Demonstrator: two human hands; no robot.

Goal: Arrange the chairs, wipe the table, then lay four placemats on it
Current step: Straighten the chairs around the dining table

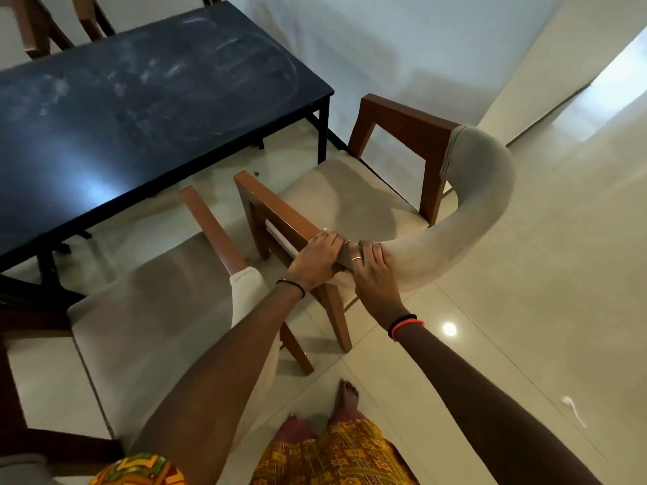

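Observation:
A wooden armchair [353,194] with a beige seat and a curved grey padded backrest stands near the right corner of the black table [147,99]. My left hand [320,255] grips its near wooden armrest where it meets the backrest. My right hand [371,266], with a ring, grips the padded backrest end right beside it. A second matching chair [150,309] stands to the left, close alongside, facing the table's long edge. The tabletop is smeared with dusty streaks. No placemats or cloth are in view.
More wooden chairs [59,26] stand behind the table at the top left. The floor is glossy pale tile with open room to the right. A small white scrap [572,409] lies on the floor at lower right. My bare foot [346,397] is below the chair.

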